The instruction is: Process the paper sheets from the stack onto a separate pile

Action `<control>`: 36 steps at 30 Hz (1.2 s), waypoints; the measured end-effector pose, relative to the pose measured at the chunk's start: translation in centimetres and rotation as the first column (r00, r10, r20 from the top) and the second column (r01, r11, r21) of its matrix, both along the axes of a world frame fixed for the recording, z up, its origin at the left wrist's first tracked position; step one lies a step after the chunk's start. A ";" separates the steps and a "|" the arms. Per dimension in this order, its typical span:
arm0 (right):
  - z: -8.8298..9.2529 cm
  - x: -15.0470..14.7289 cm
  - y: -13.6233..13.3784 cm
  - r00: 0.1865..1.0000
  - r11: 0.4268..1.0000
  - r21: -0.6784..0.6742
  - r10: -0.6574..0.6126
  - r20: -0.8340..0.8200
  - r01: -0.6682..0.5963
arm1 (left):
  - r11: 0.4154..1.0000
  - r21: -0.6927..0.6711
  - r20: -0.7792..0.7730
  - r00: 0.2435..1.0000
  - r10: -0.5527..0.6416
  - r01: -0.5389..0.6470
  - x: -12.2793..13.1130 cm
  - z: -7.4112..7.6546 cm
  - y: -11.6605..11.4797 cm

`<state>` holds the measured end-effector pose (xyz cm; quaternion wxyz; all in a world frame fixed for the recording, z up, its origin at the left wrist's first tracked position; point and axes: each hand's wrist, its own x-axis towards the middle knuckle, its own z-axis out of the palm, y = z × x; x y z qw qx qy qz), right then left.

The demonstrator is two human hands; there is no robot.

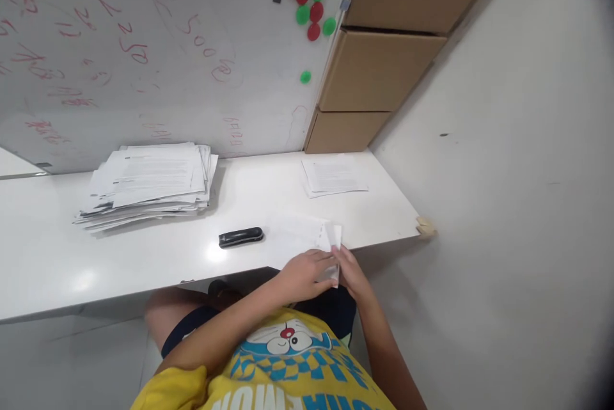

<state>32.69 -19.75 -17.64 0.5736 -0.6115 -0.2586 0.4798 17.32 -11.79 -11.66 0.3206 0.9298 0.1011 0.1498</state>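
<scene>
A white sheet of paper (292, 234) lies at the table's front edge, its right end raised and bent over between my hands. My left hand (307, 274) grips the near side of that end, with fingers on top and the thumb lower down. My right hand (352, 274) pinches the right edge of the same paper, its fingers partly hidden behind it. Whether it is one sheet or more, I cannot tell. To the left of the paper, touched by neither hand, rests a black stapler (240, 237).
A thick stack of printed papers (153, 176) stands at the left on the white table (259, 186). A thinner pile of sheets (336, 175) lies at the back right. Behind are a whiteboard (192, 96) with round magnets and stacked cardboard boxes (378, 71); a wall (503, 205) bounds the right.
</scene>
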 end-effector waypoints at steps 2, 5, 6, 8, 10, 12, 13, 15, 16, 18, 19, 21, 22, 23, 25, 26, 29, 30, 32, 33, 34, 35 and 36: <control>0.5 0.5 -0.3 0.999 0.999 0.014 0.041 0.008 -0.041 | 0.996 0.009 0.078 0.993 0.084 -0.085 -0.9 0.3 1.9; 1.3 1.0 -0.3 0.999 0.998 0.053 0.038 0.039 -0.040 | 0.911 0.180 0.108 0.928 0.356 -0.370 -2.8 0.6 4.8; 1.5 1.1 -0.1 0.999 0.998 0.061 0.013 0.052 -0.016 | 0.858 0.257 0.102 0.896 0.433 -0.444 -3.4 0.6 5.5; 1.7 1.0 0.4 0.996 0.997 0.068 -0.036 0.078 0.031 | 0.755 0.383 0.075 0.833 0.548 -0.531 -4.3 0.3 6.4; 1.7 0.8 0.9 0.993 0.997 0.068 -0.056 0.108 0.049 | 0.704 0.448 0.030 0.796 0.605 -0.551 -4.8 -0.2 6.7; 1.6 0.6 1.2 0.983 0.996 0.068 -0.071 0.171 0.061 | 0.733 0.451 -0.042 0.808 0.587 -0.509 -4.9 -0.5 7.0; 1.6 0.5 1.3 0.973 0.994 0.072 -0.090 0.214 0.076 | 0.766 0.430 -0.071 0.828 0.556 -0.477 -4.9 -0.6 7.0; 1.7 0.7 1.1 0.932 0.985 0.094 -0.165 0.322 0.142 | 0.827 0.356 -0.059 0.872 0.485 -0.436 -4.7 -0.3 7.2; 1.9 1.0 0.9 0.907 0.975 0.122 -0.220 0.359 0.188 | 0.838 0.305 -0.004 0.880 0.476 -0.452 -4.5 0.1 7.2; 2.4 1.7 0.7 0.859 0.926 0.237 -0.364 0.360 0.293 | 0.832 0.155 0.157 0.845 0.512 -0.533 -4.2 1.3 7.3; 2.6 2.0 0.7 0.844 0.888 0.307 -0.433 0.317 0.341 | 0.831 0.052 0.225 0.817 0.531 -0.554 -4.0 1.9 7.3; 2.7 2.6 1.2 0.842 0.816 0.408 -0.510 0.174 0.409 | 0.849 -0.153 0.273 0.804 0.528 -0.505 -3.8 3.0 7.6; 2.6 2.8 1.5 0.856 0.803 0.425 -0.505 0.112 0.418 | 0.864 -0.227 0.258 0.828 0.498 -0.449 -3.8 3.4 7.8; 2.3 3.0 2.0 0.877 0.809 0.423 -0.476 0.064 0.408 | 0.877 -0.276 0.229 0.859 0.458 -0.393 -3.8 3.5 8.0; 1.4 3.1 2.8 0.922 0.846 0.402 -0.388 0.011 0.351 | 0.873 -0.330 0.154 0.892 0.426 -0.360 -3.7 3.1 8.3; 0.8 3.2 3.1 0.938 0.863 0.394 -0.346 0.003 0.317 | 0.851 -0.357 0.133 0.881 0.454 -0.385 -3.7 2.7 8.5; -0.8 3.4 3.4 0.944 0.883 0.368 -0.327 0.040 0.290 | 0.744 -0.486 0.130 0.804 0.580 -0.459 -3.6 1.4 8.7; -1.2 3.5 3.3 0.932 0.880 0.357 -0.357 0.063 0.313 | 0.722 -0.515 0.129 0.791 0.598 -0.462 -3.6 1.1 8.6; -1.5 3.5 3.0 0.901 0.866 0.342 -0.421 0.108 0.364 | 0.721 -0.528 0.118 0.802 0.586 -0.449 -3.4 0.8 8.5; -1.5 3.4 2.8 0.891 0.865 0.335 -0.435 0.130 0.373 | 0.725 -0.522 0.112 0.807 0.579 -0.448 -3.4 0.8 8.4; -1.4 3.3 2.7 0.891 0.876 0.317 -0.426 0.155 0.364 | 0.726 -0.521 0.112 0.807 0.580 -0.449 -3.3 0.8 8.4; -1.2 3.0 2.5 0.902 0.898 0.287 -0.392 0.183 0.333 | 0.723 -0.528 0.115 0.805 0.582 -0.447 -3.2 0.8 8.3; -0.9 2.7 2.4 0.915 0.924 0.249 -0.344 0.210 0.290 | 0.719 -0.540 0.120 0.805 0.580 -0.438 -3.2 0.7 8.2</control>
